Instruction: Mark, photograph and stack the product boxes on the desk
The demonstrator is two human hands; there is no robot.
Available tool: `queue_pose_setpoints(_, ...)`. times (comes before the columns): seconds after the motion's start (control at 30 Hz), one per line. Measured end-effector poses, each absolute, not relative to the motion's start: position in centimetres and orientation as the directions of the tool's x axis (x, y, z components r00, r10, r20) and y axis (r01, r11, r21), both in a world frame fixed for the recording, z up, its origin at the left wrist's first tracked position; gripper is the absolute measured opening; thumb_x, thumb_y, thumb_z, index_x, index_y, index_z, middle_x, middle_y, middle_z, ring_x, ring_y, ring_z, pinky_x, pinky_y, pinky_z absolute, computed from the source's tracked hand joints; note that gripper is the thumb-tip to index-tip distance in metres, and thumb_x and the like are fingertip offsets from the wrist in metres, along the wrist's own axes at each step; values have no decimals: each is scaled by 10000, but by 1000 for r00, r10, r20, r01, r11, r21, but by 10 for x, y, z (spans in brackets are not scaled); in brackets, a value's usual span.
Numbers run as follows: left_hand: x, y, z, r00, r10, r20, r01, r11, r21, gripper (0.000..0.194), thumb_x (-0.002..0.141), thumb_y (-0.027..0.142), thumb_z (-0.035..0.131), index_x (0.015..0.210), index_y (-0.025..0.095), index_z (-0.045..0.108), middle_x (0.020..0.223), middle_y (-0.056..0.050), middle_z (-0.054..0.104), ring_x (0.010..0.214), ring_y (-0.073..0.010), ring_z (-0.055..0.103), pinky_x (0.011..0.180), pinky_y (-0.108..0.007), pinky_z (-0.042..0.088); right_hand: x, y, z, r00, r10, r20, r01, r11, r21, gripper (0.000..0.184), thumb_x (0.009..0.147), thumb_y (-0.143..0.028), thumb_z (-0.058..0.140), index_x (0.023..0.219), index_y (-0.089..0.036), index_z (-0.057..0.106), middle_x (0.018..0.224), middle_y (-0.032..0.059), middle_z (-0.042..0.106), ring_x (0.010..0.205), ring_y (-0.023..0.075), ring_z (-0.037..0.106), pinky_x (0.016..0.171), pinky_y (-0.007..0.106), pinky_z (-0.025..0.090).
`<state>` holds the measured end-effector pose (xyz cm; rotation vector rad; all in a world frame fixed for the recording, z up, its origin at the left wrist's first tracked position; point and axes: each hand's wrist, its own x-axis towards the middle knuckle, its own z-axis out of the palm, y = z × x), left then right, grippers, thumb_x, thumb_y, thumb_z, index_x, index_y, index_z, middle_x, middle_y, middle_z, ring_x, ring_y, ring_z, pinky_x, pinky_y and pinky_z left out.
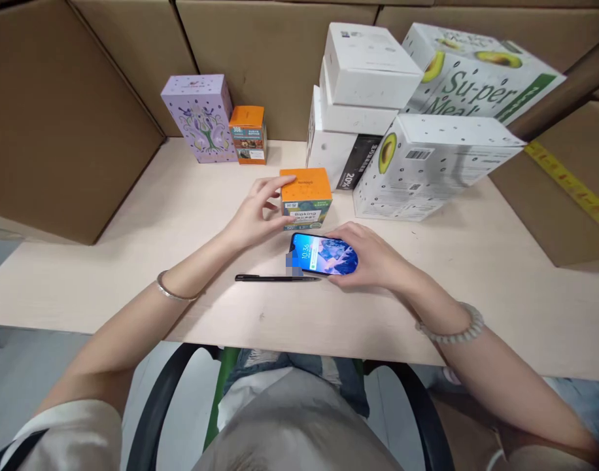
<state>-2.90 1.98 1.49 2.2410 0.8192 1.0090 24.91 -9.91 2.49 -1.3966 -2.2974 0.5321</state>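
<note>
My left hand (260, 212) grips the left side of a small orange-topped box (307, 190), thumb on its front and fingers at its upper left edge. The box stands upright on the table, its green and blue front label facing me. Wrapped round the right end of a smartphone (324, 254) is my right hand (365, 256). The phone lies face up with its screen lit, just in front of the box. A black pen (274, 279) rests on the table close to the phone's near edge.
At the back left stand a purple box (201, 121) and another orange box (249, 134). White boxes (371, 65) are stacked behind on the right, beside avocado-printed boxes (431, 170). Large cardboard cartons (274, 72) wall in the table (221, 314). Chair armrests (159, 405) flank my lap.
</note>
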Motion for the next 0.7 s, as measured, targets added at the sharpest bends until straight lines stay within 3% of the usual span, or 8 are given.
queue_pose_setpoints(0.2, 0, 23, 10, 550, 697, 460, 258, -666, 700, 714, 863, 335, 802, 1512, 406, 513, 1427, -70, 454, 1242, -217, 598, 1010, -390, 637, 248, -94, 16, -396, 908, 133, 749, 404, -525, 658, 669, -378, 789, 1299, -267, 634, 1205, 93, 666, 1134, 337, 650, 1010, 514, 522)
queue_pose_setpoints(0.43, 40, 42, 3, 614, 619, 490, 226, -732, 643, 722, 891, 369, 768, 1547, 400, 467, 1375, -83, 435, 1371, -280, 512, 1138, -479, 554, 248, -91, 16, -406, 907, 110, 741, 397, -542, 635, 665, -368, 795, 1261, -229, 627, 1201, 107, 663, 1148, 347, 644, 1022, 529, 519)
queue_pose_setpoints(0.57, 55, 44, 0, 620, 586, 522, 253, -779, 574, 697, 924, 420, 726, 1559, 341, 450, 1381, -108, 438, 1224, -250, 588, 1110, -469, 552, 249, -91, 14, -435, 892, 125, 731, 430, -530, 637, 688, -381, 789, 1282, -214, 631, 1224, 123, 645, 1182, 350, 619, 1050, 553, 505)
queue_pose_setpoints(0.7, 46, 48, 3, 522, 565, 639, 304, -823, 479, 593, 974, 612, 599, 1472, 303, 507, 1314, -118, 504, 1153, -269, 598, 1062, -502, 549, 249, -92, 11, -449, 879, 162, 727, 465, -506, 636, 691, -388, 809, 1283, -213, 658, 1175, 117, 624, 1176, 342, 600, 1056, 553, 509)
